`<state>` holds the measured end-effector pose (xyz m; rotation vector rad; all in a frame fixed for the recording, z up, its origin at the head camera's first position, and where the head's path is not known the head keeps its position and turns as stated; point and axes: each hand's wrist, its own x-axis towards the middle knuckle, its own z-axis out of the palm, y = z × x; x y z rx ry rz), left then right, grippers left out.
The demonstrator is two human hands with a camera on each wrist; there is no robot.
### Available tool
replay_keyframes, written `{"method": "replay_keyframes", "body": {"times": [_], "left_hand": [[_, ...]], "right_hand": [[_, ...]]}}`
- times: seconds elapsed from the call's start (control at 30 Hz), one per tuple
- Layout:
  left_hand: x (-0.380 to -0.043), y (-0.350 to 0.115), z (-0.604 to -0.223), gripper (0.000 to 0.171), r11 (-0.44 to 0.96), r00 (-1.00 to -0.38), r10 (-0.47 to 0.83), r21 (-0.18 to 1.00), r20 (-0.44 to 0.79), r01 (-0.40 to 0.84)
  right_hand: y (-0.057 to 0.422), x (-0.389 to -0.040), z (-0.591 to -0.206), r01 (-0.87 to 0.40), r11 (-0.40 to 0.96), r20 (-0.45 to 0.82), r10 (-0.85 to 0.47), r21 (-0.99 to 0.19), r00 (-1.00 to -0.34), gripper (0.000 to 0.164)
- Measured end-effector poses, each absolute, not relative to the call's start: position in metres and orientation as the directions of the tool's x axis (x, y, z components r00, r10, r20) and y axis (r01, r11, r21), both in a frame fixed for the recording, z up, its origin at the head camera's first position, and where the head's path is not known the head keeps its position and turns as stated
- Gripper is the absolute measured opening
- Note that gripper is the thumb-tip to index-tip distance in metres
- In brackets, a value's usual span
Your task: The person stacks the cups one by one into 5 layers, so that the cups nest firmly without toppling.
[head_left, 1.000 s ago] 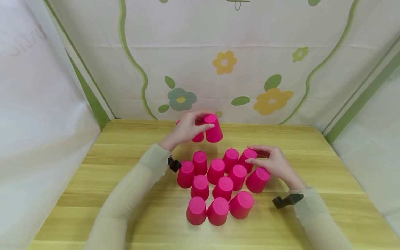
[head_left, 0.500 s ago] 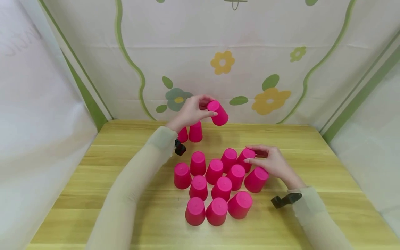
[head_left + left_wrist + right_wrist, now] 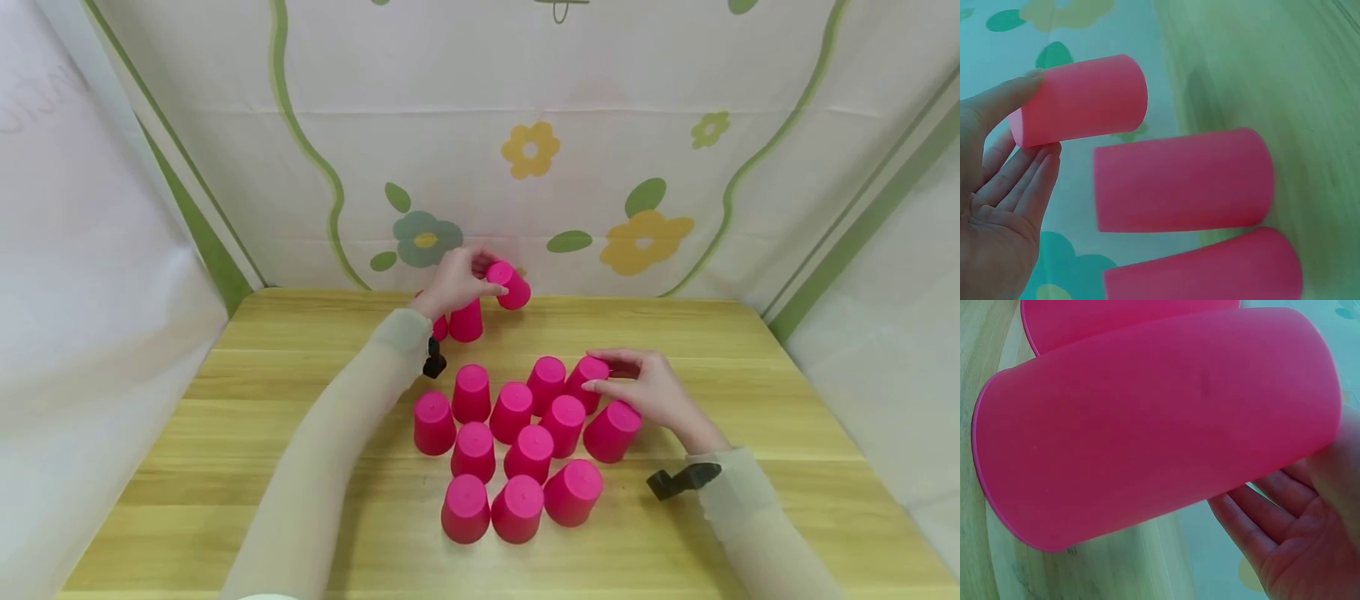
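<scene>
Saw creased, flower-printed cloth (image 3: 420,150) filling the upper frame, smooth wood-grained table (image 3: 247,467) below. Found tapered, round, matte pink cups (image 3: 529,454) clustered upside down around lower centre. Saw left hand (image 3: 456,282) at upper centre, lower than half a second before, pinching a raised, tilted cup (image 3: 512,287); saw right hand (image 3: 651,388), right of centre, unmoved, gripping a standing cup (image 3: 588,372).

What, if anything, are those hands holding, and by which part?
The left hand holds a pink cup up in the air, pinched near its narrow closed end. The right hand pinches another pink cup, likewise near its narrow closed end.
</scene>
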<state>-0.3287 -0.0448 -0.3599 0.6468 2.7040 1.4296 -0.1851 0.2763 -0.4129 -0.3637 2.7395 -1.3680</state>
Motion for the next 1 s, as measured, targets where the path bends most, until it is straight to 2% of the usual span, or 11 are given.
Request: {"method": "replay_keyframes", "body": {"times": [0.4, 0.73, 1.0], "left_hand": [[-0.330, -0.044, -0.376, 0.045, 0.589, -0.937, 0.341, 0.759, 0.076, 0.276], [-0.328, -0.039, -0.381, 0.042, 0.680, -0.905, 0.422, 0.642, 0.052, 0.354], [-0.331, -0.037, -0.383, 0.041, 0.679, -0.886, 0.458, 0.612, 0.079, 0.406]], "right_hand": [[0.275, -0.184, -0.412, -0.189, 0.579, 0.056, -0.239, -0.793, -0.969, 0.058], [0.275, -0.184, -0.413, -0.179, 0.576, 0.052, -0.230, -0.798, -0.972, 0.058], [0.276, -0.184, -0.413, -0.177, 0.576, 0.051, -0.228, -0.798, -0.972, 0.058]]}}
